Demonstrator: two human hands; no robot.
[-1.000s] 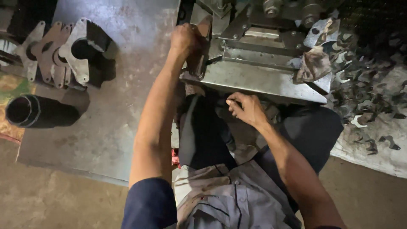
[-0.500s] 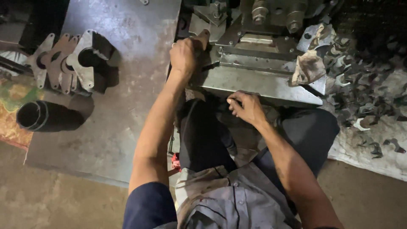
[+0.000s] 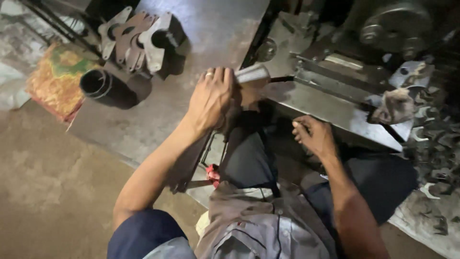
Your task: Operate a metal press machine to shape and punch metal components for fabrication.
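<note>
My left hand point(image 3: 211, 98) is wrapped around a short grey metal handle point(image 3: 252, 74) that sticks out at the left side of a press machine. A ring shows on one finger. My right hand point(image 3: 314, 136) hangs just under the front edge of the machine's flat steel bed point(image 3: 326, 103), over my lap. Its fingers are curled, and I cannot make out whether they hold anything.
A steel table point(image 3: 211, 29) carries a stack of cut metal plates point(image 3: 139, 36) and a black pipe point(image 3: 105, 86) at its left. A patterned cloth point(image 3: 57, 79) lies beside it. A rag point(image 3: 395, 105) sits on the bed's right end, above a heap of scrap cut-outs point(image 3: 431, 144).
My left hand has closed around the metal handle at the machine's side. My right hand has come off the bed's edge and sits a little lower.
</note>
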